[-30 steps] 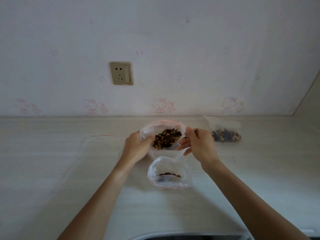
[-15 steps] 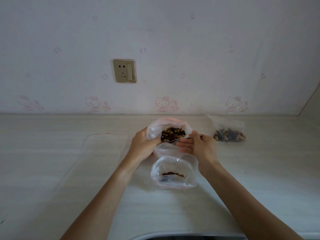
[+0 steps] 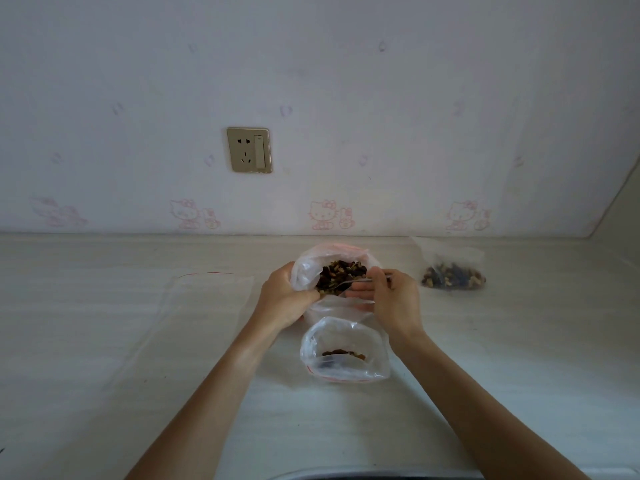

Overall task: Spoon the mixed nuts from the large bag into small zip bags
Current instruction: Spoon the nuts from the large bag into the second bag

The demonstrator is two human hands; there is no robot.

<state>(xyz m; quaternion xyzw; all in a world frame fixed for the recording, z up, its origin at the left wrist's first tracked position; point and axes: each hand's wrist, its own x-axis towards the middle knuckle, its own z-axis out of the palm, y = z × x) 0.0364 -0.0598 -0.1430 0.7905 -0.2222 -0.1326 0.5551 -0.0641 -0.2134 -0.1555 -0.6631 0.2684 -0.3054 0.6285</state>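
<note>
The large clear bag of mixed nuts sits at the counter's middle with its mouth tilted toward me. My left hand grips the bag's left side. My right hand pinches a metal spoon whose bowl lies in the nuts at the bag's mouth. In front of it stands a small open zip bag with a few nuts at its bottom. A filled small zip bag lies to the right.
An empty flat zip bag with a red strip lies on the pale counter at left. A wall socket is on the wallpapered wall behind. A dark rim shows at the bottom edge.
The right hand turned and brought the spoon from the bag's right rim into the nuts. The left hand closed further round the large bag and tilted its mouth toward me.
</note>
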